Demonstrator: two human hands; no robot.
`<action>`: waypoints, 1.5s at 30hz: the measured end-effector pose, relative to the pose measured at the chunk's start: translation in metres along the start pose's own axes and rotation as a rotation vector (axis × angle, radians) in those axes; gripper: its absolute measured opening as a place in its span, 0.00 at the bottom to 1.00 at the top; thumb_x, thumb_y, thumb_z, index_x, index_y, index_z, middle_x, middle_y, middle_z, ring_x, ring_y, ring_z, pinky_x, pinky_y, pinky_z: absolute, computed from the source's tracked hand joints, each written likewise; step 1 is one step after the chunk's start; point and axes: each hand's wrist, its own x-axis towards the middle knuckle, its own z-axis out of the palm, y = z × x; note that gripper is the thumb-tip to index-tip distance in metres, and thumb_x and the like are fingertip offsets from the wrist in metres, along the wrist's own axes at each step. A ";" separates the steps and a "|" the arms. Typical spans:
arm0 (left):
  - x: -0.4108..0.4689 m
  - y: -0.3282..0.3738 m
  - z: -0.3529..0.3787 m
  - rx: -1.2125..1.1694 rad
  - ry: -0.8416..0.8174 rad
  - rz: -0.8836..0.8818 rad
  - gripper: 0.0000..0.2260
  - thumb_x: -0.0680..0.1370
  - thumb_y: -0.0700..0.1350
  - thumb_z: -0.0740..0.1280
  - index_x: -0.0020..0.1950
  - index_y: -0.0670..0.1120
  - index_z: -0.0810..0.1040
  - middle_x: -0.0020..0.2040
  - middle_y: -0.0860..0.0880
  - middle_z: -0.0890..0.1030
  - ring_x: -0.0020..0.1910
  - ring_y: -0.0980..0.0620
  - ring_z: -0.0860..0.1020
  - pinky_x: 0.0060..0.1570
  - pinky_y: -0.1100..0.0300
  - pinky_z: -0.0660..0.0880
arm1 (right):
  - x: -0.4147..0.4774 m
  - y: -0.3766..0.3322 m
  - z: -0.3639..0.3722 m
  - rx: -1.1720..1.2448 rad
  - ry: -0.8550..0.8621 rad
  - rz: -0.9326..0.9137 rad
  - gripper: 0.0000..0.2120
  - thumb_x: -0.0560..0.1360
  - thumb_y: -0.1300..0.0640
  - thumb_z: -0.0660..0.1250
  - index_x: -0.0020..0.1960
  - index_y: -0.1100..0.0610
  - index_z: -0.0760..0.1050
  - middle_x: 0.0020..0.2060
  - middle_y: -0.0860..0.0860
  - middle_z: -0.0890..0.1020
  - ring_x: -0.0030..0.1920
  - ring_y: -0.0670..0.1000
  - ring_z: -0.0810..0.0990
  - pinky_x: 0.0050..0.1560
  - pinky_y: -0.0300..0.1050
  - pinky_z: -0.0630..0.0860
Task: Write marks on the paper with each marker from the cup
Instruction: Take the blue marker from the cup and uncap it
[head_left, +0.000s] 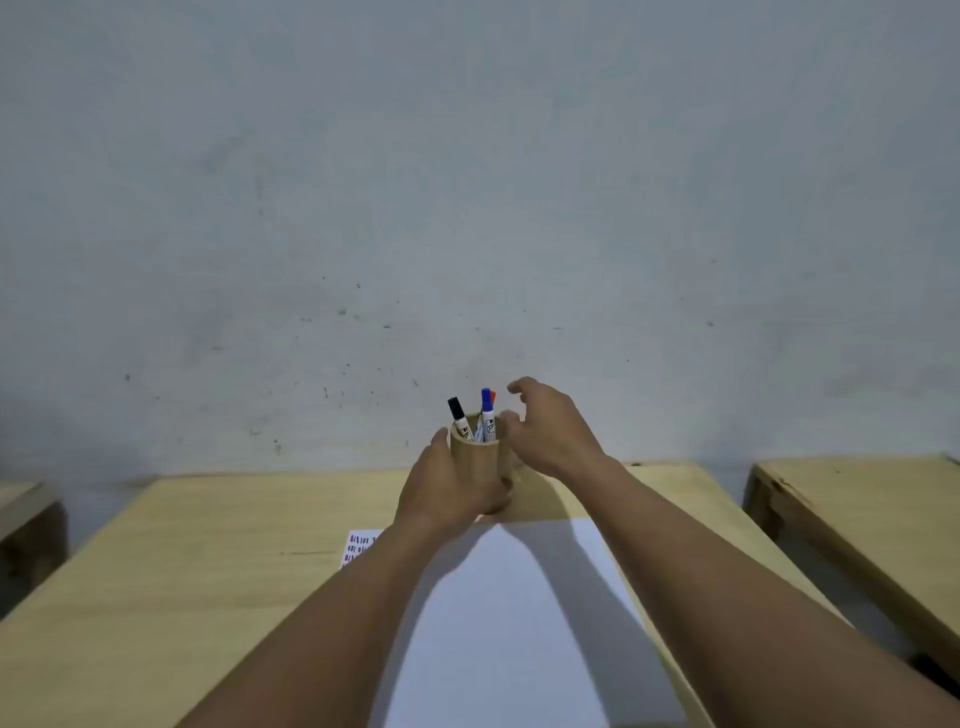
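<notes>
A tan cylindrical cup stands at the far side of the wooden table, just beyond a blank white sheet of paper. Three markers stick out of the cup: a black-capped marker, a blue-capped marker and a red-orange marker, which is mostly hidden behind the blue one. My left hand is wrapped around the cup's left side. My right hand hovers beside the cup's right rim, fingers spread and curled, holding nothing.
A small white sheet with red and black marks lies left of the paper, partly under my left forearm. A second wooden table stands to the right across a gap. A grey wall rises right behind the table.
</notes>
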 end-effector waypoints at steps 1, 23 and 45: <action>0.004 0.000 0.002 -0.012 -0.004 -0.022 0.30 0.67 0.51 0.77 0.65 0.51 0.69 0.51 0.56 0.74 0.48 0.53 0.74 0.46 0.59 0.70 | 0.004 0.002 0.005 0.000 0.007 0.018 0.22 0.82 0.55 0.63 0.75 0.57 0.70 0.71 0.55 0.75 0.70 0.55 0.74 0.66 0.50 0.72; 0.027 -0.025 0.017 -0.027 0.053 -0.042 0.28 0.69 0.49 0.78 0.67 0.49 0.74 0.57 0.52 0.81 0.51 0.53 0.79 0.49 0.58 0.76 | 0.013 0.009 0.030 0.188 0.242 0.103 0.08 0.78 0.50 0.67 0.49 0.55 0.77 0.44 0.50 0.83 0.47 0.54 0.81 0.48 0.54 0.80; -0.017 0.043 -0.085 -0.477 0.298 0.051 0.12 0.81 0.43 0.63 0.62 0.49 0.81 0.48 0.47 0.85 0.43 0.49 0.85 0.46 0.53 0.83 | -0.036 -0.063 -0.033 -0.084 0.171 -0.296 0.12 0.83 0.55 0.63 0.63 0.48 0.81 0.52 0.51 0.79 0.49 0.54 0.80 0.49 0.48 0.75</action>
